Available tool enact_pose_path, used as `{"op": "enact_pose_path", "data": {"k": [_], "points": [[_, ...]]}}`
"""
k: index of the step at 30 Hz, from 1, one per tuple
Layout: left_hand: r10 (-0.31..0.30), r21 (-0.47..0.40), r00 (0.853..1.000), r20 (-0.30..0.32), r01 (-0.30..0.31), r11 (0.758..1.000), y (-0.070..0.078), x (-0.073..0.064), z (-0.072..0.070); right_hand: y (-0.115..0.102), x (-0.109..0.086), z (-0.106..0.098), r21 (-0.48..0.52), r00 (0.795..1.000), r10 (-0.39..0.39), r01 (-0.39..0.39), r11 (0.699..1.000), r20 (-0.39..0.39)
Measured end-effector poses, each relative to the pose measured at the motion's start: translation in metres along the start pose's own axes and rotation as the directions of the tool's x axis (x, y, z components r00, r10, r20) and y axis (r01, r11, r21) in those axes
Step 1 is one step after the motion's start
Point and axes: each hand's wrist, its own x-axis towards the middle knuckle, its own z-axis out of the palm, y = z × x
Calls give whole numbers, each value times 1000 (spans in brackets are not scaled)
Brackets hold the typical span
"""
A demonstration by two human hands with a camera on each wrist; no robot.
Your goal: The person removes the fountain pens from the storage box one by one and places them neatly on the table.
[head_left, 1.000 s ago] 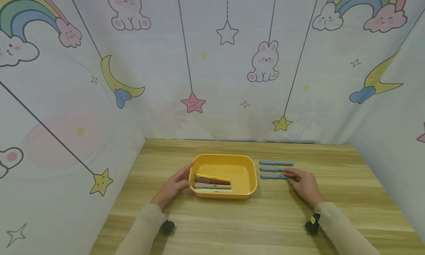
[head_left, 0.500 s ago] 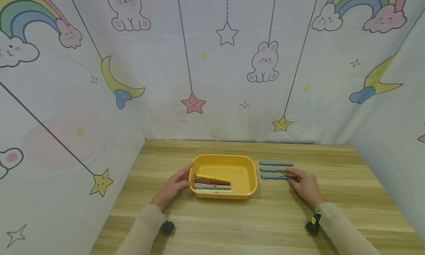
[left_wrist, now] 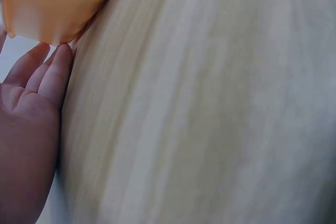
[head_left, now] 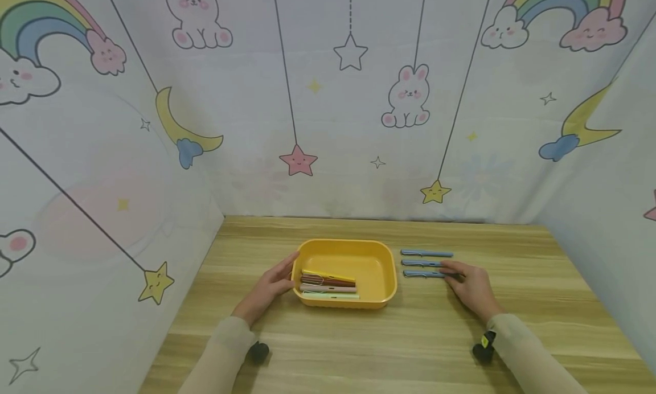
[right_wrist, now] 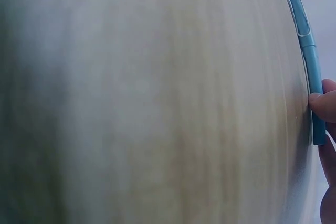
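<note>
A yellow plastic bin [head_left: 376,274] stands on the table with several pens [head_left: 328,288] lying in its left part: yellow, brown, pinkish and pale green. My left hand [head_left: 263,291] rests against the bin's left side, fingers fairly straight; in the left wrist view its fingertips touch the bin's orange-looking wall [left_wrist: 58,9]. Right of the bin, three blue pens lie in a row, clips to the left. My right hand [head_left: 471,288] pinches the right end of the nearest blue pen [head_left: 422,274] between thumb and fingers. The middle blue pen [head_left: 420,263] ends close to those fingers.
The far blue pen [head_left: 427,253] lies behind the other two. Around the wooden table [head_left: 359,348] hang white curtains [head_left: 348,126] with cartoon prints, at the back and both sides. A small black wrist device [head_left: 483,351] sits at the right cuff.
The nearest blue pen has shifted very slightly right with my right hand. My left hand and the bin look unmoved.
</note>
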Motion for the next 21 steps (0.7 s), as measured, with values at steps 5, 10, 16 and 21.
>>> {"op": "enact_pose_path", "data": {"k": [5, 10, 16, 21], "points": [[-2, 6, 1000, 0, 2, 1000, 1, 0, 0, -1, -1, 0, 4, 1000, -14, 14, 1000, -5], [-5, 11, 1000, -1, 5, 1000, 1, -1, 1, -1, 0, 0, 2, 1000, -7, 7, 1000, -1], [-5, 9, 1000, -4, 5, 1000, 1, -1, 1, -3, 1, -3, 17, 1000, 18, -18, 1000, -2], [2, 1, 1000, -5, -2, 1000, 2, -1, 2, -7, 2, -6, 67, 999, 45, -46, 997, 9]]}}
